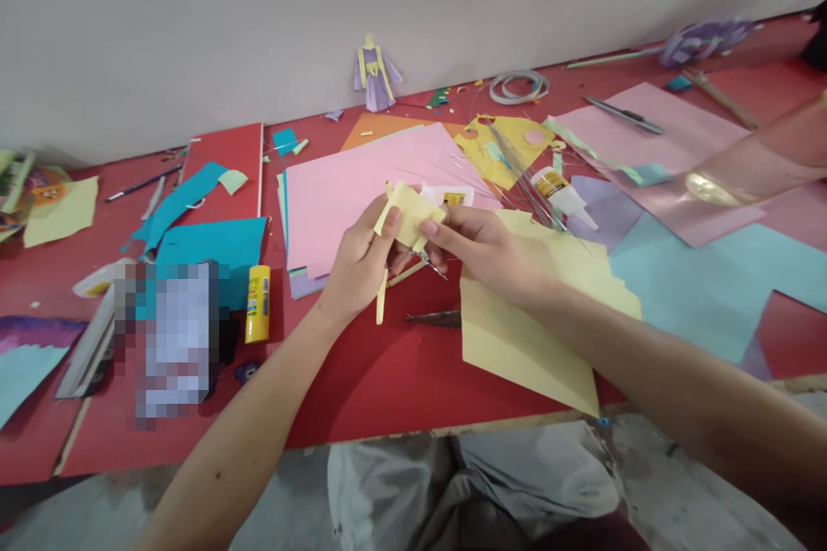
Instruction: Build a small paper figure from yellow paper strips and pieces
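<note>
Above the red table, my left hand [359,263] pinches a small pale-yellow paper piece [411,210] with the thumb on top. From the other side, my right hand [476,243] grips the same piece, thumb and fingertips at its right edge. A narrow yellow paper strip [381,303] hangs below my left hand. Something thin and shiny, perhaps wire, pokes out under the fingers; they partly hide it. A large pale-yellow sheet [526,336] lies beneath my right forearm, covering part of a dark pointed blade [434,318].
Pink sheets [362,189] lie stacked behind my hands. A glue stick [257,306] stands left, and a white glue bottle [563,196] lies right. A paper dress [375,77] leans on the wall. A cutter knife [624,114] rests on pink paper; blue sheets [691,284] spread at right.
</note>
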`<state>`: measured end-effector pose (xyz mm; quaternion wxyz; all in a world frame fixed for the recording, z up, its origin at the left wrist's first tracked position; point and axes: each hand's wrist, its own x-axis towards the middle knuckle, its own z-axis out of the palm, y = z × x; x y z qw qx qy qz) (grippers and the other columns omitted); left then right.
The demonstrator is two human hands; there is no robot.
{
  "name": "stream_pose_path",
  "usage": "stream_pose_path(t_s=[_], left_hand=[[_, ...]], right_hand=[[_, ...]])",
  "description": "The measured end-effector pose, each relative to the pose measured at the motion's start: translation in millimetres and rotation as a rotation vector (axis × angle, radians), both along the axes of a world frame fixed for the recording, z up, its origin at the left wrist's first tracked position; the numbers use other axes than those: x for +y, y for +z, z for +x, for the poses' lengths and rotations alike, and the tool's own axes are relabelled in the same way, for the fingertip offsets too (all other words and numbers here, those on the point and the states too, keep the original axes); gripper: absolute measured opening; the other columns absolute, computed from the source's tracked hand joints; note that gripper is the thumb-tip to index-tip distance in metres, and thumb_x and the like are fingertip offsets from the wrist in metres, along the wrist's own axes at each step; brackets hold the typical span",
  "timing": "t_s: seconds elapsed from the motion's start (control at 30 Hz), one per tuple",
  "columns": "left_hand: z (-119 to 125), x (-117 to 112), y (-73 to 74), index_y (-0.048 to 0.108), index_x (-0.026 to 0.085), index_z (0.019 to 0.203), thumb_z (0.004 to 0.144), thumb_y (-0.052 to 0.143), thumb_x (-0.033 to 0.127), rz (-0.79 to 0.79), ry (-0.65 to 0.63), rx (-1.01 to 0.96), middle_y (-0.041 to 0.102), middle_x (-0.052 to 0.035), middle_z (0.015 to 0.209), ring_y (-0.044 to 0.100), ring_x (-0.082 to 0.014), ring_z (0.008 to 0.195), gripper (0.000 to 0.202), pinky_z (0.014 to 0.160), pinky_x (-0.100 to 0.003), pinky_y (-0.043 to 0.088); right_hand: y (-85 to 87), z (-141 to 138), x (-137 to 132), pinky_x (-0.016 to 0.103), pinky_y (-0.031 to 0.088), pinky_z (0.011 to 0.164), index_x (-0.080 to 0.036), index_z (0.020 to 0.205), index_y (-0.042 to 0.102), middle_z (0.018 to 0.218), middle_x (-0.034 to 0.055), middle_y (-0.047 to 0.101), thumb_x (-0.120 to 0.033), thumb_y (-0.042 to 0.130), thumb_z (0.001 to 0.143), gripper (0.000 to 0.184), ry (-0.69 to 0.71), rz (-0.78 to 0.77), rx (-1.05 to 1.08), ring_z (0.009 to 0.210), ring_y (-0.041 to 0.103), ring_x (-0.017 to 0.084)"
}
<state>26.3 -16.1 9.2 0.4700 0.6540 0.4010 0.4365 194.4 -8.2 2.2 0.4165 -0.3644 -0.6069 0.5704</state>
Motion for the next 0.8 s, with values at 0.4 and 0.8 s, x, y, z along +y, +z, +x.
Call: stream_pose_path(t_s=[0.4,0.8], left_hand=[[-1.7,1.4,-0.5,0.051,0.015,0.131,0.099,0.039,0.046,-0.014,-0.037,0.007,0.038,0.0058,0.052,0.04,-0.0085,0.044,0.046,0.045,-0.022,0.036],[0.9,-5.6,3.9,0.048,0.016,0.136,0.097,0.043,0.045,0.008,0.023,0.018,0.042,0.0061,0.052,0.038,-0.0071,0.043,0.049,0.043,-0.018,0.035]], right_hand=[[-4.0,-1.9,2.2,0.025,0.038,0.057,-0.017,0.056,0.053,0.054,-0.0021,0.052,-0.057,0.048,0.09,0.053,0.024,0.083,-0.181,0.052,0.047,0.008],[-8.4,-1.3,0.0,0.025,0.036,0.055,-0.018,0.056,0.049,0.051,-0.0026,0.05,-0.061,0.048,0.088,0.054,0.068,0.054,-0.097,0.05,0.046,0.009]])
